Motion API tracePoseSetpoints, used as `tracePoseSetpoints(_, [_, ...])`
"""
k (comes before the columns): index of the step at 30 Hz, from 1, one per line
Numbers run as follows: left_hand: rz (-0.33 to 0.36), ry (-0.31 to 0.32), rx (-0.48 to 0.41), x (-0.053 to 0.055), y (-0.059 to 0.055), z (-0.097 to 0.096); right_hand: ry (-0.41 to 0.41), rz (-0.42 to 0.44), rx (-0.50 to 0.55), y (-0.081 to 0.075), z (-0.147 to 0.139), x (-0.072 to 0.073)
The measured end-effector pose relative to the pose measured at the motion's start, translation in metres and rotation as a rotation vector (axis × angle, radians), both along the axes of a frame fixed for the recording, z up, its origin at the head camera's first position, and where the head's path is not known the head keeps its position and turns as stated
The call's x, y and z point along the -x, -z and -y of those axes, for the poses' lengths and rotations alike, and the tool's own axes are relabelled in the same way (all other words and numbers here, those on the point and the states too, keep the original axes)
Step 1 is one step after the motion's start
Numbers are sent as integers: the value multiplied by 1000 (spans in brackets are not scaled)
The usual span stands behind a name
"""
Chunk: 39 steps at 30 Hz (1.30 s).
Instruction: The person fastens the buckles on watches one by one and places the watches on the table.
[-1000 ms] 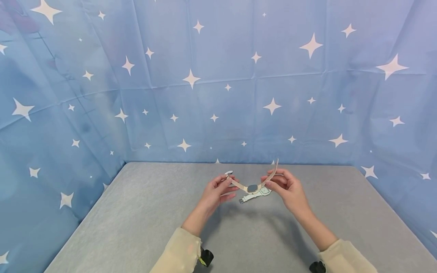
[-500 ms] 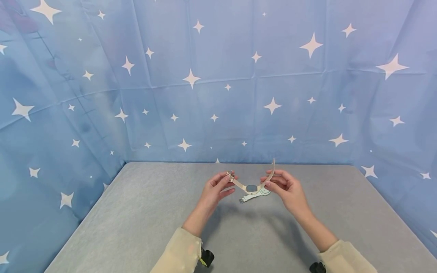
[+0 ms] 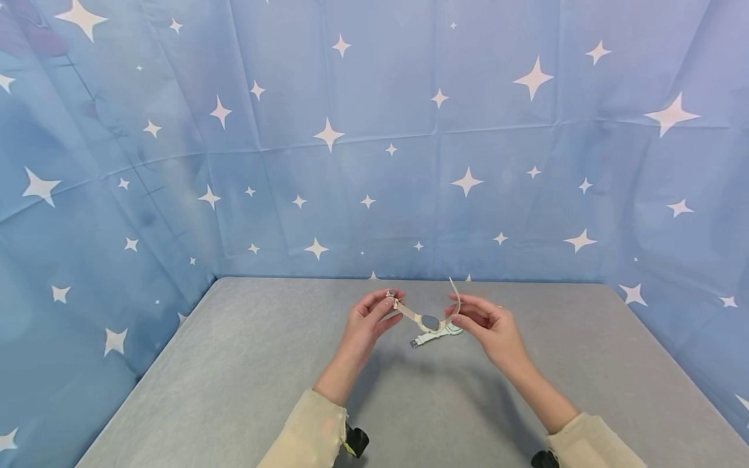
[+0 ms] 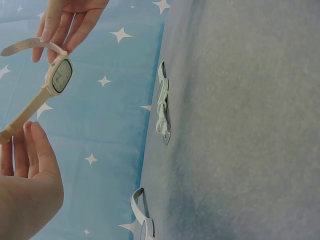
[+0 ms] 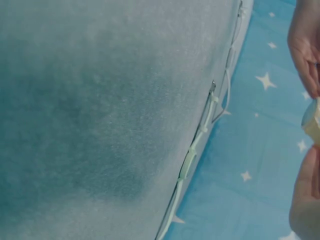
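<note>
Both hands hold a cream wristwatch (image 3: 430, 323) up above the table, its dial sagging between them. My left hand (image 3: 370, 320) pinches the buckle end of the strap between thumb and fingers. My right hand (image 3: 488, 323) pinches the other strap half near the case, and that strap's free tip curves upward. In the left wrist view, the cream watch (image 4: 62, 76) shows its pale square dial, with the right hand (image 4: 72, 22) at the top and the left hand (image 4: 30, 195) below. A pale green wristwatch (image 3: 430, 338) lies on the table underneath, partly overlapped by the held one.
A white wristwatch (image 4: 143, 220) also lies on the table, low in the left wrist view; the left hand hides it from the head view. The grey table (image 3: 263, 364) ends at a blue star-printed curtain (image 3: 398, 214) behind and at the sides.
The free strap tip by my right hand has swung left and now leans inward. The hands have drawn slightly closer, and the watch dial has shifted slightly left. The green watch has stayed put.
</note>
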<state>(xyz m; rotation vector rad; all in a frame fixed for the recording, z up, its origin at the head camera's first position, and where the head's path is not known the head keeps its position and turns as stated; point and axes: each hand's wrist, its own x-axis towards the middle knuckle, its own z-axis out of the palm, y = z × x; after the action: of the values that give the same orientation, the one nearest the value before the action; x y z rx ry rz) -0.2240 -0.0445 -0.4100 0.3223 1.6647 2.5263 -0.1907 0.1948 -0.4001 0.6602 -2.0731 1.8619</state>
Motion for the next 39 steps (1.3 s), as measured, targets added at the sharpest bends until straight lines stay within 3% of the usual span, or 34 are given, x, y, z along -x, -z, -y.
tracePoseSetpoints(9, [1, -38, -43, -1, -4, -2, 38, 1, -57, -1, 2, -1])
tracePoseSetpoints(27, [-33, -65, 44, 0, -2, -5, 85, 14, -176, 0, 5, -4])
tracePoseSetpoints(39, [-32, -61, 19, -2, -3, -6, 118, 25, -264, 1, 10, -5])
